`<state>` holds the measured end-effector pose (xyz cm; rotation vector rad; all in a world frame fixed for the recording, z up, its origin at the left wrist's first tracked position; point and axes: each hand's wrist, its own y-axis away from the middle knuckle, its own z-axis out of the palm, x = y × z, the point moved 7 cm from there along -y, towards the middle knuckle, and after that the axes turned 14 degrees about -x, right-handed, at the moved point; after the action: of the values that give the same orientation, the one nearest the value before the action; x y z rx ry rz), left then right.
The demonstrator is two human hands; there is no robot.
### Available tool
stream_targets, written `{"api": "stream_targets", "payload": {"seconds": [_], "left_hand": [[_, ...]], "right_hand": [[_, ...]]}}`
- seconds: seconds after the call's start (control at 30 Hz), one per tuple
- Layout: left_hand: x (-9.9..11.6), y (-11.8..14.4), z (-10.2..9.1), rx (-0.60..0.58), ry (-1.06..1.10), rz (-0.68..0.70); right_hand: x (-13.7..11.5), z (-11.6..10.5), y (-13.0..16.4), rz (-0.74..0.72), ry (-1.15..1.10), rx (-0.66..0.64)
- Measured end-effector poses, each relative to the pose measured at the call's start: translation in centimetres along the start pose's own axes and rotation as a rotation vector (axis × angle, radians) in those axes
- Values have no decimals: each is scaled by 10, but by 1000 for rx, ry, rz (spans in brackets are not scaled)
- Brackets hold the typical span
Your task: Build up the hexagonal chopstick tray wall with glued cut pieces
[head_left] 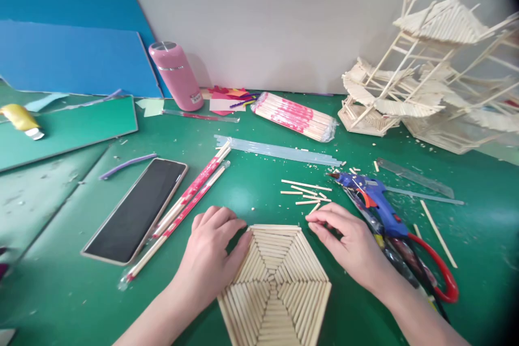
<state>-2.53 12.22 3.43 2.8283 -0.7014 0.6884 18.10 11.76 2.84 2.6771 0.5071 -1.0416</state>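
A flat hexagon of glued wooden sticks [278, 286] lies on the green mat at the bottom centre. My left hand [211, 254] rests palm down against its upper left edge, thumb touching the sticks. My right hand [348, 240] sits at the upper right corner, fingertips pressed on a short stick at the edge. Several short cut sticks [306, 190] lie loose just beyond the hexagon. A blue glue gun [373, 197] lies right of my right hand.
A phone [135, 208] and wrapped chopsticks [190, 200] lie to the left. Clear glue sticks [279, 151], a chopstick pack [294, 116] and a pink bottle [176, 75] sit farther back. Stick pagoda models [425, 81] stand at the right. Red-handled scissors [440, 275] lie beside my right wrist.
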Motion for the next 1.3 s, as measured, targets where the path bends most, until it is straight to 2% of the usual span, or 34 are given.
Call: {"api": "stream_targets", "payload": {"seconds": [0.27, 0.93, 1.17, 1.3], "left_hand": [[0, 0, 4, 5, -13, 1], [7, 0, 10, -10, 17, -18], [7, 1, 6, -16, -13, -18], [12, 7, 0, 43, -93, -2]], "right_hand": [[-5, 13, -2, 3, 4, -18], [-6, 18, -1, -9, 8, -21], [-4, 18, 0, -14, -24, -12], [-1, 13, 6, 10, -57, 32]]}}
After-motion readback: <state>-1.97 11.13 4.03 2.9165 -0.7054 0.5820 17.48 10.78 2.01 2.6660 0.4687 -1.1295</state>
